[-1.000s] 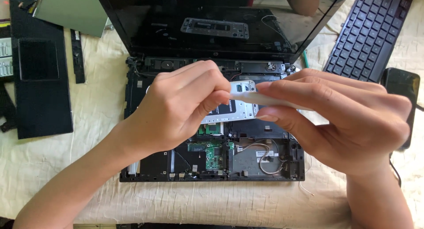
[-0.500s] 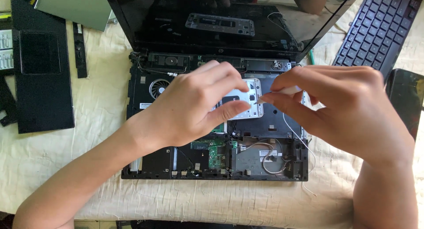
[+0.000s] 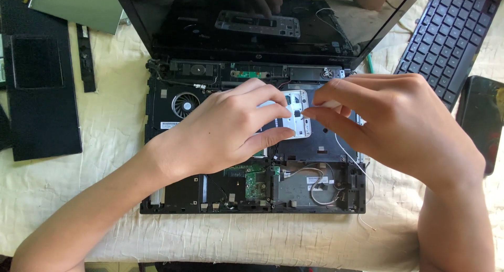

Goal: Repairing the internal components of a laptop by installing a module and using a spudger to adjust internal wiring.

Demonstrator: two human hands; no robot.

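A cream cloth (image 3: 63, 209) is seen nearest the viewer, covering the work surface. On it lies the opened laptop base (image 3: 252, 146), its green circuit board (image 3: 256, 182) and loose white wires (image 3: 320, 185) exposed along the near edge. Above the middle of the base, the left hand (image 3: 226, 130) is curled, its fingertips pressed on the left edge of a small silver metal bracket (image 3: 296, 113). The right hand (image 3: 399, 125) is closed in a pinch at the bracket's right edge. A round cooling fan (image 3: 184, 104) is visible left of the hands. Farther back stands the dark screen (image 3: 252, 20). A detached keyboard (image 3: 449, 33) is placed at far right, a black panel (image 3: 39, 88) at far left.
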